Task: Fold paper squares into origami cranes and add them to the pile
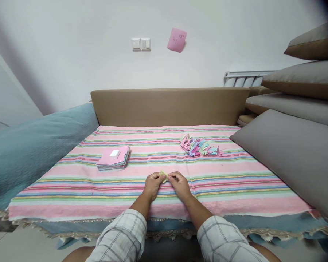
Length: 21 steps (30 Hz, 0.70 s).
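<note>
Between my two hands is a small piece of folded yellow-green paper, low over the striped cloth. My left hand pinches its left side between thumb and fingers. On the other side, the fingertips of my right hand are closed on the paper's right edge. My fingers cover part of the paper, so its full shape is hidden. Beyond my right hand lies a heap of folded paper cranes in pink, purple, blue and green. To the left of my hands sits a stack of coloured paper sheets, pink on top.
A small white block rests on the paper stack. The striped cloth covers the sofa seat, with a brown backrest behind. Grey cushions pile up at right; a blue-covered armrest bounds the left. A pink note hangs on the wall.
</note>
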Each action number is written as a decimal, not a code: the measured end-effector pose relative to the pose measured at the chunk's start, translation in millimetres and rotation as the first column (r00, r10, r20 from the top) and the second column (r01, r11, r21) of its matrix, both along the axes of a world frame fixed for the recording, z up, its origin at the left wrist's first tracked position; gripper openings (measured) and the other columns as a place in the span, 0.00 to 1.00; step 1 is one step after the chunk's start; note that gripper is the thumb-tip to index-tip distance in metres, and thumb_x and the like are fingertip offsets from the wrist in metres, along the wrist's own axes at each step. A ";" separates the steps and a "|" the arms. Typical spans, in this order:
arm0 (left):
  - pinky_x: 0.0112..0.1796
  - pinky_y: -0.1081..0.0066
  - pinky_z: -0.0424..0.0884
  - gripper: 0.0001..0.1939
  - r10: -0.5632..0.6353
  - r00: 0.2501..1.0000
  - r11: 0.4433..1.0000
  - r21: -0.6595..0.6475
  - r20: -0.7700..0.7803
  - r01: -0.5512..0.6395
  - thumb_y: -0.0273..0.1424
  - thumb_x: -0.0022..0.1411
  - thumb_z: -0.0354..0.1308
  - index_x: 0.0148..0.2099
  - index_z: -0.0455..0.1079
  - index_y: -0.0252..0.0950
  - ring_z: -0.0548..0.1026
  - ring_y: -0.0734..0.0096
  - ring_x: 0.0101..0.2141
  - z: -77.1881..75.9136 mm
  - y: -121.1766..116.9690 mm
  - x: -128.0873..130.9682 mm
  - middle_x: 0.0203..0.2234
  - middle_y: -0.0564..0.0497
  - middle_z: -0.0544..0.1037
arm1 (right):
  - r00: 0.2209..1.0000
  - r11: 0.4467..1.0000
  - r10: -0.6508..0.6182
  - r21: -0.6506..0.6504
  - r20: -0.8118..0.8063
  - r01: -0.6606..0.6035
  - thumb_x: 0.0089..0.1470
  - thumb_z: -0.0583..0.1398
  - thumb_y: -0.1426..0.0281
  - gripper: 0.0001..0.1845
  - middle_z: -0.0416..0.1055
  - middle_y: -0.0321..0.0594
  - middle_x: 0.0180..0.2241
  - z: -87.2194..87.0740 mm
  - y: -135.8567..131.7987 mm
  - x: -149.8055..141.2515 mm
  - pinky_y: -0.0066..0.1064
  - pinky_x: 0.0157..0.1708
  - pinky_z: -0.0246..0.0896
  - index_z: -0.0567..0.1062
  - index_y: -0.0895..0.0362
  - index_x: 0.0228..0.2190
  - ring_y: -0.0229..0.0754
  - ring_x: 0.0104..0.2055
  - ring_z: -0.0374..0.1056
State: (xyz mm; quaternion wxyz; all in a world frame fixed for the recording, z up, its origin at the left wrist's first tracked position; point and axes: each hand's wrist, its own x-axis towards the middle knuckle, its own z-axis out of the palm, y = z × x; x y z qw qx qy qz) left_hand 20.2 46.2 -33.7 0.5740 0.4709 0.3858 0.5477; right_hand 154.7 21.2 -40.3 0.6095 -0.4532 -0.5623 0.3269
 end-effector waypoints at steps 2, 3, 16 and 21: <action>0.29 0.74 0.62 0.14 0.005 1.000 1.000 0.002 -0.012 -0.005 0.37 0.38 0.69 0.20 0.72 0.33 0.65 0.77 0.24 1.2 -0.8 0.4 0.19 0.55 0.70 | 1.000 1.000 -0.017 0.016 0.009 0.016 0.48 0.60 0.60 0.10 0.69 0.40 0.30 -1.4 -1.4 -1.4 0.32 0.35 0.62 0.75 0.54 0.26 0.41 0.34 0.66; 0.29 0.74 0.62 0.14 0.006 1.000 1.000 0.003 -0.018 -0.005 0.37 0.38 0.69 0.20 0.72 0.33 0.65 0.76 0.24 1.6 -1.1 0.5 0.19 0.54 0.70 | 1.000 0.999 -0.028 0.023 0.013 0.028 0.48 0.60 0.60 0.10 0.69 0.39 0.29 -2.1 -2.1 -2.0 0.32 0.34 0.62 0.75 0.54 0.26 0.41 0.33 0.66; 0.29 0.74 0.62 0.15 -0.052 0.997 0.999 -0.015 -0.048 0.052 0.38 0.39 0.69 0.21 0.71 0.32 0.65 0.77 0.23 -1.5 1.3 -3.0 0.18 0.54 0.70 | 0.990 0.978 0.138 -0.154 -0.038 -0.142 0.48 0.58 0.55 0.16 0.63 0.32 0.21 -2.9 4.5 7.3 0.29 0.28 0.55 0.68 0.55 0.25 0.37 0.25 0.58; 0.29 0.74 0.62 0.15 -0.068 0.997 0.997 -0.036 -0.034 0.067 0.39 0.39 0.69 0.22 0.71 0.32 0.65 0.77 0.22 -3.6 2.6 -3.2 0.18 0.54 0.71 | 0.981 0.966 0.183 -0.174 -0.064 -0.192 0.50 0.57 0.54 0.16 0.59 0.30 0.20 -6.2 5.6 7.1 0.27 0.24 0.51 0.66 0.54 0.26 0.35 0.22 0.53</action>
